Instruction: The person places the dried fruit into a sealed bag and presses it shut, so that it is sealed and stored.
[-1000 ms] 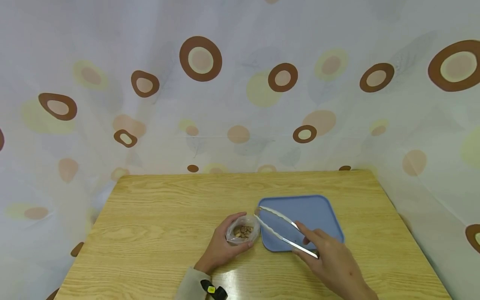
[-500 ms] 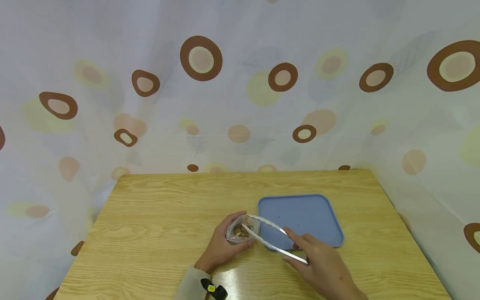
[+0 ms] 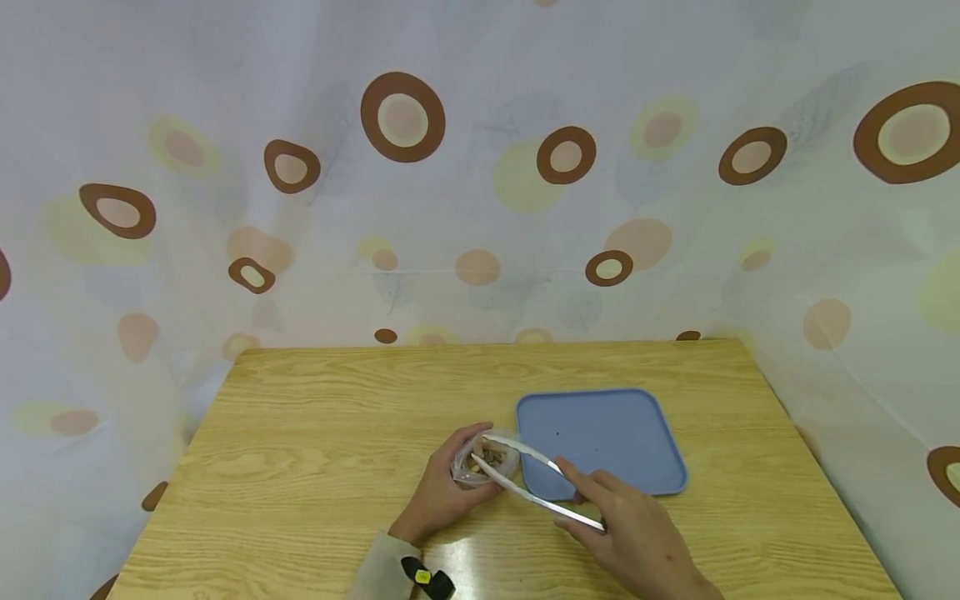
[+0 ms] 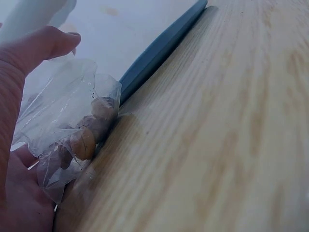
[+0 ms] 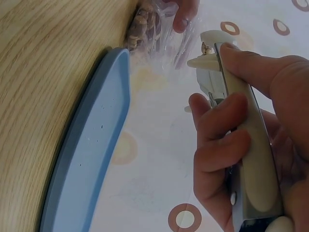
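Observation:
My left hand (image 3: 442,492) curls round a clear plastic bag (image 3: 508,461), holding it upright with its mouth facing up. Small brown rounded pieces (image 4: 83,143) lie in the bottom of the bag; their exact kind is hard to tell. My right hand (image 3: 637,533) grips metal tongs (image 3: 540,500) with pale tips, which reach over the bag's mouth. Between those tips, a small brown piece (image 5: 206,48) shows in the right wrist view.
A blue tray (image 3: 600,442) lies on the wooden table (image 3: 315,433), just right of the bag, with a few dark specks on it. Behind the table and along its sides hangs a patterned curtain (image 3: 480,208).
The right hand has moved left with the tongs, bringing the tips and the piece from the tray's left edge to over the bag's mouth. The left hand and bag stay put.

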A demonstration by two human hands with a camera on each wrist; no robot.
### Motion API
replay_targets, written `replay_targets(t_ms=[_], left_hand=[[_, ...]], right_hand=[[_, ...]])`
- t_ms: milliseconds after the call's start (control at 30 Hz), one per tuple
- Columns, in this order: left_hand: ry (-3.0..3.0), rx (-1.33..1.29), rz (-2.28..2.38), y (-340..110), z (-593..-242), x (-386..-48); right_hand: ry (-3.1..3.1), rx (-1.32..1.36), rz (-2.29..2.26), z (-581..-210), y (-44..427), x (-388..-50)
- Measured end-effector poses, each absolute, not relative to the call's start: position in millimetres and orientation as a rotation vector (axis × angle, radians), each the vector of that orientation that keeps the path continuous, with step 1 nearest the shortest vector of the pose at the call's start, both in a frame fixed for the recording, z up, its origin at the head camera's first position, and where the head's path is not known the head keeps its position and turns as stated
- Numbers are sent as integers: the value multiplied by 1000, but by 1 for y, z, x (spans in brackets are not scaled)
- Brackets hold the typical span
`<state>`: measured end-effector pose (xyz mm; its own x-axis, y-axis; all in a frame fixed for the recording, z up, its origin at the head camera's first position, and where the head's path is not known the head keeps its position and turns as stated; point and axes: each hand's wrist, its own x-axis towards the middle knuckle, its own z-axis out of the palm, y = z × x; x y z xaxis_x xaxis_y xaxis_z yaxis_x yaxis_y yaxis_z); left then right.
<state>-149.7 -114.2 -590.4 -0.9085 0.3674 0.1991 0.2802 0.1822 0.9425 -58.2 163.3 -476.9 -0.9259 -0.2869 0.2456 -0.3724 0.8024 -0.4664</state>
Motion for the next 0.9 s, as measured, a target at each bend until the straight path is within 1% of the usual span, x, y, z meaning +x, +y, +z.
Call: replay_targets(t_ms=[300,500,900], left_hand=[[2399,674,1852,-114,-590,-150],[2388,647,1850,-114,-590,-148],[2374,621,1829,-114,-588,-148]], right_hand=[[-2796,538,837,-482,164,-59],[-2798,514,856,-482,165,-58],[-2826,310,933,-487,170,-58]])
